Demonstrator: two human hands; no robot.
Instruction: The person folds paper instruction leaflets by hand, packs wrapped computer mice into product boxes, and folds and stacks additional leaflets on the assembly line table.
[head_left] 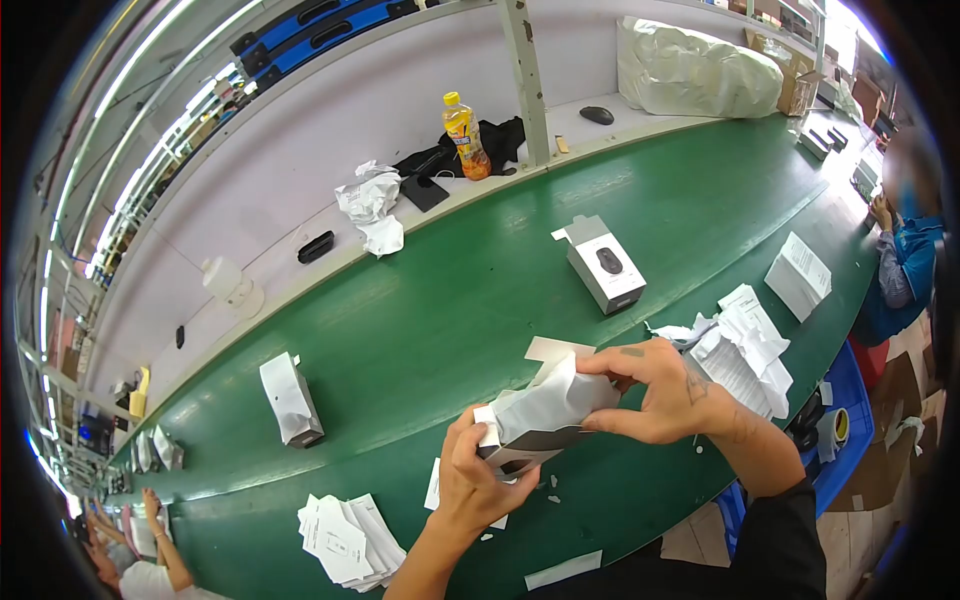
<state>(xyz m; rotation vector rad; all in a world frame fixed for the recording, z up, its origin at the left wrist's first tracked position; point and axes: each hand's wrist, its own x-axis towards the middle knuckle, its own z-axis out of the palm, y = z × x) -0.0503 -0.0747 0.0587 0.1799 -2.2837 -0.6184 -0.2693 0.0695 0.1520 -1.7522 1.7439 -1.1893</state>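
My left hand (470, 470) is closed around a small white and dark box (530, 447), which is tilted with its flap up. A white wrapped bundle (550, 398) sits partly inside the box and bulges out of it. My right hand (650, 392) pinches the right end of this bundle between thumb and fingers; what the wrapping covers is hidden. Below my left hand lies a stack of printed leaflets (345, 540). Crumpled printed paper (745, 350) rests to the right of my right hand.
On the green table stand an opened box with a mouse picture (605, 265), a white box (290, 400) and folded leaflets (798, 275). A drink bottle (467, 140) and a computer mouse (597, 115) are on the back ledge. A blue crate (850, 430) stands right; people sit at both ends.
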